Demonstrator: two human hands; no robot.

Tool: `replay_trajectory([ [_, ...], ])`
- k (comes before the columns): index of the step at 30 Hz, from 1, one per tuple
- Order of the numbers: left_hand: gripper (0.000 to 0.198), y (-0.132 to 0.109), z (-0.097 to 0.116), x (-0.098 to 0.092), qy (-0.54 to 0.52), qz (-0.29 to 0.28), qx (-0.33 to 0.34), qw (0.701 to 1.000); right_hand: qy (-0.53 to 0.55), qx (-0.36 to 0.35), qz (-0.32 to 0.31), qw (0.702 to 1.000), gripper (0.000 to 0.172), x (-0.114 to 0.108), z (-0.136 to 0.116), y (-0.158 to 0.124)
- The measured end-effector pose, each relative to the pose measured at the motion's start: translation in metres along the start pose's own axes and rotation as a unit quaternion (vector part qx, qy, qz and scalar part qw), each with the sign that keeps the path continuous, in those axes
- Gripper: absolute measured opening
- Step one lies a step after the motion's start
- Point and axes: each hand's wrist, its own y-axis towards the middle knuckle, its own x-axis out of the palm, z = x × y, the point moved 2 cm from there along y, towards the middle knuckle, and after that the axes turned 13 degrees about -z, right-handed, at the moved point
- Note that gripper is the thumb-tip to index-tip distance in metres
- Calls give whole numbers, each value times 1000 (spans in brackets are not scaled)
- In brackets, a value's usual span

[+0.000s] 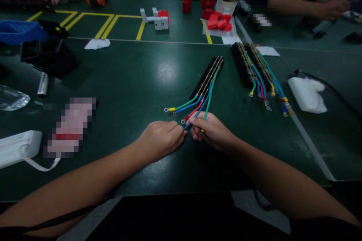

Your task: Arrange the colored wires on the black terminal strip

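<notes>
A black terminal strip [207,77] lies slanted on the dark green table [127,79], with coloured wires [198,103] in green, blue and red fanning out from its near end. My left hand [161,139] is curled and pinches the near end of a blue wire. My right hand [210,130] is closed round the end of a green wire, right beside the left hand. Ring lugs tip the free wire ends to the left of my hands.
Two more wired strips [251,67] lie to the right, next to a white cloth [307,94]. Red blocks [219,20] and white parts [155,19] sit at the back. Other people's arms [308,3] work at the far edge. A white device [18,148] lies near left.
</notes>
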Motion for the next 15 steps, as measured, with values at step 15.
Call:
replay_trajectory([
  [15, 23, -3, -2, 3, -42, 10, -5, 999, 35, -13, -20, 999, 19, -4, 2, 2],
])
